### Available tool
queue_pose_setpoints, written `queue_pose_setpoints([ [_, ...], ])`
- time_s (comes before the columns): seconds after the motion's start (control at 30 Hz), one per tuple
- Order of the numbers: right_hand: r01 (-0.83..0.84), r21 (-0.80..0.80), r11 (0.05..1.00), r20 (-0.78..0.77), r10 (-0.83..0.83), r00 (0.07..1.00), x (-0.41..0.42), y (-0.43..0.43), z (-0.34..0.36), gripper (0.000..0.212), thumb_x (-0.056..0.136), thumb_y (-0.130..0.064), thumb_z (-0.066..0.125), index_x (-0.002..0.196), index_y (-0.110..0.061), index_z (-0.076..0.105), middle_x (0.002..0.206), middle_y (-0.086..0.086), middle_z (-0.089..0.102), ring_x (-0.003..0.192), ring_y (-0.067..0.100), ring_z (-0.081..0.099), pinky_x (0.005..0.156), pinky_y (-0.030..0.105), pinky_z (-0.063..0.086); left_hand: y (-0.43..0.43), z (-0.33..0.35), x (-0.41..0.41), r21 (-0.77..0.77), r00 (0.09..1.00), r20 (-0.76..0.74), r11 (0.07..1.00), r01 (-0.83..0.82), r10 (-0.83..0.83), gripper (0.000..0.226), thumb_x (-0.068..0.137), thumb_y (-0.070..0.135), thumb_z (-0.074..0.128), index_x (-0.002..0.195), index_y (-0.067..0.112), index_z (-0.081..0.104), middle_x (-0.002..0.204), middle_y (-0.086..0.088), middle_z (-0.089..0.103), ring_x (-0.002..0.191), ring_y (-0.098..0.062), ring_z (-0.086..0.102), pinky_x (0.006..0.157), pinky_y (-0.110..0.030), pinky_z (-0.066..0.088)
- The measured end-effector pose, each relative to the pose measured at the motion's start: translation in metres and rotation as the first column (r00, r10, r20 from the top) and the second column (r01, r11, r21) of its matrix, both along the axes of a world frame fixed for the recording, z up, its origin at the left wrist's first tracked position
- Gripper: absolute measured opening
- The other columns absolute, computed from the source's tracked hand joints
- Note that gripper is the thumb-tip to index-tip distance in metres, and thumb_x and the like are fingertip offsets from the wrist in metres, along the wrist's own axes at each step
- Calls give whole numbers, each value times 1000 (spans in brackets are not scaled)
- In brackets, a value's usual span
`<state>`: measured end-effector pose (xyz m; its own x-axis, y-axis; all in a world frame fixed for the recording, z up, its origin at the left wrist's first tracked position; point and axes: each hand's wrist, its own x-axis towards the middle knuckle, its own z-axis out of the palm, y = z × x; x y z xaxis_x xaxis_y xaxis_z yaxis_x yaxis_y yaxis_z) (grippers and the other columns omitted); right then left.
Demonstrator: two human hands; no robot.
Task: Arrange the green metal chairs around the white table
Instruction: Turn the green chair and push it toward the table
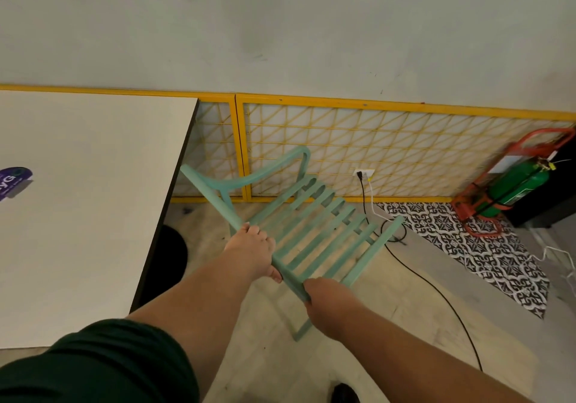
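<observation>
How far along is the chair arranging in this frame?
Done: no chair is set at the white table in view. In hand: left hand and right hand grip the rail of one green chair, beside the table's right edge. Left: placing it; other chairs are out of view.

Shut in on the left by the tabletop (93, 184), right edge just beside the green chair (293, 281), with a dark table base (170, 256) filling the slim gap below that edge. Walled off behind by the yellow lattice panel (374, 141). Open over the floor (389, 324) to the right, though crossed by a black cable (436, 290) and a white cable (378, 209). Farther right, blocked by a green cylinder (517, 184) in a red cart (461, 206).
</observation>
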<state>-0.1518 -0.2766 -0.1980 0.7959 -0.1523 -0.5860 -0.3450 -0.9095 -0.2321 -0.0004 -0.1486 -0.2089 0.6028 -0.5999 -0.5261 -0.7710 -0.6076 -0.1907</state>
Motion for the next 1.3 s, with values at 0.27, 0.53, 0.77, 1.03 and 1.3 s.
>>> queue_pose_setpoints([
  [0.27, 39, -89, 995, -41, -43, 998, -19, -31, 5, 23, 100, -13, 50, 119, -18, 61, 117, 6, 64, 107, 28, 64, 85, 35, 48, -36, -3, -31, -7, 996, -10, 996, -91, 91, 105, 80, 88, 44, 150, 10, 38, 151, -13, 45, 141, -35, 35, 122, -54, 21],
  [0.53, 132, -20, 991, 28, -132, 991, -37, -55, 8, 40, 103, -43, 51, 129, -13, 58, 125, 10, 63, 112, 31, 61, 87, 38, 49, -23, -6, -46, -208, 992, -42, 970, -124, 117, 93, 89, 80, 41, 160, 21, 23, 167, -11, 20, 154, -34, 11, 125, -54, 11],
  [0.77, 105, 20, 994, 109, -107, 988, -26, -45, 11, 39, 103, -47, 51, 124, -14, 56, 108, 5, 58, 97, 28, 59, 76, 35, 43, 8, 0, -32, -212, 996, 35, 974, -76, 86, 75, 94, 68, 44, 152, 21, 34, 155, -7, 39, 145, -30, 31, 117, -52, 31],
  [1.03, 71, 43, 997, 61, -74, 995, -12, -27, 5, 17, 105, -17, 51, 120, -13, 56, 104, 6, 57, 96, 28, 61, 77, 36, 45, -4, 1, -15, -139, 995, 48, 987, -75, 83, 74, 101, 63, 37, 161, 24, 20, 171, -6, 11, 156, -32, 9, 123, -55, 20],
  [1.3, 62, 36, 997, 69, -64, 996, -16, -34, 4, 36, 96, 5, 42, 122, -13, 59, 106, 7, 58, 88, 25, 56, 76, 37, 46, -12, -4, -16, -83, 994, -9, 991, -107, 107, 52, 105, 55, 33, 137, 19, 50, 142, -7, 49, 137, -30, 40, 114, -46, 35],
])
